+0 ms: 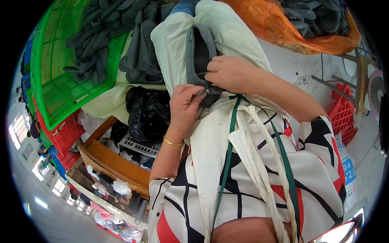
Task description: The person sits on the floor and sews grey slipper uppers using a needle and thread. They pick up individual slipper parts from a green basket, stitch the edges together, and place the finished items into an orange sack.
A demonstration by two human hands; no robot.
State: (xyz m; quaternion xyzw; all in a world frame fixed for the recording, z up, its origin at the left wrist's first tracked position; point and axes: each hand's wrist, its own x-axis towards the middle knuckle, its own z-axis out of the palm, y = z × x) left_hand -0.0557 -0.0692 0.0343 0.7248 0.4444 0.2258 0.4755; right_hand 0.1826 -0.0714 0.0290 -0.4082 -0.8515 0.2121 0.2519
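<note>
A grey shoe [191,56] with a dark inside lies on the pale apron [170,40] over my lap, its opening facing up. My left hand [184,103], with a gold bracelet on its wrist, pinches the shoe's near end between thumb and fingers. My right hand [229,73] is closed in a pinch over the shoe's right edge, close to the left fingertips. A thin strand shows by its fingers, but what it grips is too small to make out. Another thin dark strand loops beside the shoe's right side.
A green plastic basket [44,77] of grey shoes stands at the far left. More grey shoes [142,52] lie beside my lap. An orange sack [263,24] of shoes is at the far right. Black plastic bags [148,113] and a wooden drawer unit [115,164] sit left.
</note>
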